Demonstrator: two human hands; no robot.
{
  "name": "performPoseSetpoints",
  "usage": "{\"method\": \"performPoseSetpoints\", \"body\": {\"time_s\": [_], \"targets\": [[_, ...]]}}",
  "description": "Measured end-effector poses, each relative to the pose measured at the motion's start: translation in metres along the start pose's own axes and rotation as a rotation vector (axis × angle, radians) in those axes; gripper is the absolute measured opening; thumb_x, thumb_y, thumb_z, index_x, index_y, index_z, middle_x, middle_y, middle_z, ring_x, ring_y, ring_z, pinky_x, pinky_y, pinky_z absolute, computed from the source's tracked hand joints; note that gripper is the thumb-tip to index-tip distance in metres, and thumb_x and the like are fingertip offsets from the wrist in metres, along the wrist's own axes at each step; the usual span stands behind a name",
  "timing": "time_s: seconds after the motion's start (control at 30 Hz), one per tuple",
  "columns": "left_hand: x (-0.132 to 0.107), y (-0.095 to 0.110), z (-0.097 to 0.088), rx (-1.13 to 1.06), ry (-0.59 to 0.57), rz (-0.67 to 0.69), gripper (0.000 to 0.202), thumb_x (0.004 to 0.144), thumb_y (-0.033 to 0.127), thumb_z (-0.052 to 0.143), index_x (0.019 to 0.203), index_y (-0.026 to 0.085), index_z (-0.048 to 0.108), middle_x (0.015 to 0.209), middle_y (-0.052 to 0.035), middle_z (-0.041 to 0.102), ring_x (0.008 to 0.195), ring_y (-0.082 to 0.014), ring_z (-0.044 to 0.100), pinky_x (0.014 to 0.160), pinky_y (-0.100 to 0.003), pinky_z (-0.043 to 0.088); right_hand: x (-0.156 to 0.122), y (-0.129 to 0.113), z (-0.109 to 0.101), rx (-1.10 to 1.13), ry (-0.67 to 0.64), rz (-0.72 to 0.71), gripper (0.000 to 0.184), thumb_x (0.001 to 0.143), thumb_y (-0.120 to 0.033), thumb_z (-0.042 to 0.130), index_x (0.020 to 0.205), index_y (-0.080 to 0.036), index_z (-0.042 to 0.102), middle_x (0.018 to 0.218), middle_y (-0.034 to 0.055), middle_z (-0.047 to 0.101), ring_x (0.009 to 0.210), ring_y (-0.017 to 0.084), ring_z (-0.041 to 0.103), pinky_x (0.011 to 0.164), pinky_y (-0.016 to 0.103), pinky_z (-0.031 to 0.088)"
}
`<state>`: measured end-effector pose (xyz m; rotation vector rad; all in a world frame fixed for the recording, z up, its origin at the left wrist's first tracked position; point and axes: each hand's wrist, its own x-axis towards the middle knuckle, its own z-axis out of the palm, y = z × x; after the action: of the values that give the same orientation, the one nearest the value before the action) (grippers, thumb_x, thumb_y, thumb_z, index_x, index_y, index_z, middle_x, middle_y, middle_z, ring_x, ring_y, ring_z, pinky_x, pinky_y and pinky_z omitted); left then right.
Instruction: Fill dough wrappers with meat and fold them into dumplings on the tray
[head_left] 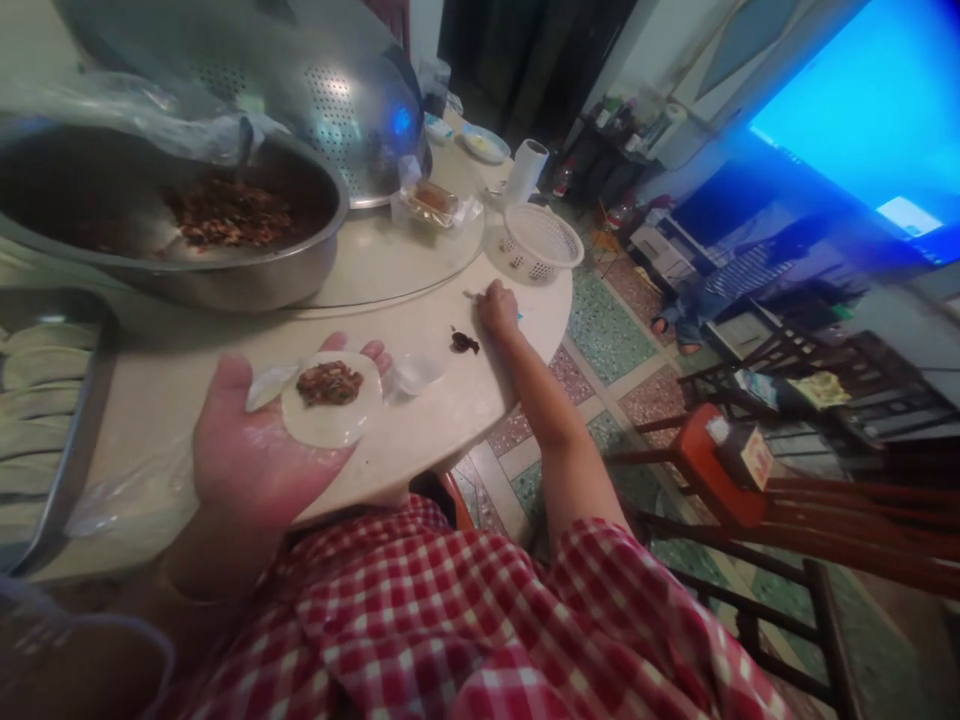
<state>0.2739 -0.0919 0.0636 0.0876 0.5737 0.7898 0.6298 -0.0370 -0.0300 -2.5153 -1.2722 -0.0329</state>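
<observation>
My left hand (251, 455) lies palm up over the round table (420, 390), fingers spread, carrying a round dumpling wrapper (334, 415) with a dab of dark filling (328, 383) on it. My right hand (497, 306) rests closed on the table farther out, gripping a thin utensil (474, 296) whose end sticks out to the left. A small blob of spilled filling (464, 343) lies on the table just left of that hand. The large steel bowl (225, 285) of dark filling stands at the upper left.
A tray (52, 470) of folded dumplings sits at the left edge. A perforated steel colander (337, 100), a white plastic basket (540, 245), a small wrapped box (435, 200) and a paper roll (527, 168) stand farther back. Wooden chairs and an orange stool (712, 470) stand to the right.
</observation>
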Motion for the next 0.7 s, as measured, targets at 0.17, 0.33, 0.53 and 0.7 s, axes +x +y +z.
{"method": "performPoseSetpoints", "body": {"time_s": [0.17,0.33,0.53,0.7], "targets": [[-0.006,0.0,0.004,0.015,-0.008,0.047,0.073,0.097,0.062,0.043,0.148,0.009,0.049,0.139,-0.0249,0.065,0.119,-0.0342,0.072,0.093,-0.047,0.064,-0.044,-0.005,-0.03,0.095,0.141,-0.085,0.042,0.099,-0.03,0.05,0.136,-0.01,0.05,0.128,0.022,0.064,0.121,0.03,0.058,0.102,0.047,0.046],[-0.009,0.0,0.008,-0.008,-0.048,0.034,0.073,0.098,0.062,0.045,0.15,0.01,0.046,0.142,-0.0223,0.064,0.126,-0.034,0.068,0.102,-0.051,0.059,-0.159,-0.037,-0.037,0.482,0.437,-0.727,0.026,0.095,-0.038,0.059,0.119,-0.029,0.061,0.117,0.0093,0.068,0.112,0.028,0.063,0.1,0.052,0.051],[-0.018,-0.005,0.009,0.106,-0.055,-0.009,0.073,0.1,0.066,0.034,0.148,0.012,0.047,0.142,-0.0237,0.064,0.129,-0.0339,0.066,0.098,-0.05,0.061,-0.219,-0.083,-0.027,0.469,0.428,-0.882,0.018,0.096,-0.034,0.059,0.11,-0.029,0.07,0.115,0.0083,0.07,0.109,0.027,0.067,0.097,0.051,0.056],[-0.023,-0.006,0.002,0.141,-0.098,0.019,0.073,0.099,0.068,0.033,0.14,0.012,0.054,0.134,-0.0232,0.069,0.127,-0.0341,0.067,0.105,-0.054,0.056,-0.217,-0.087,-0.035,0.564,0.464,-0.972,0.016,0.099,-0.029,0.057,0.107,-0.029,0.072,0.113,0.0064,0.071,0.105,0.022,0.068,0.094,0.045,0.058]]}}
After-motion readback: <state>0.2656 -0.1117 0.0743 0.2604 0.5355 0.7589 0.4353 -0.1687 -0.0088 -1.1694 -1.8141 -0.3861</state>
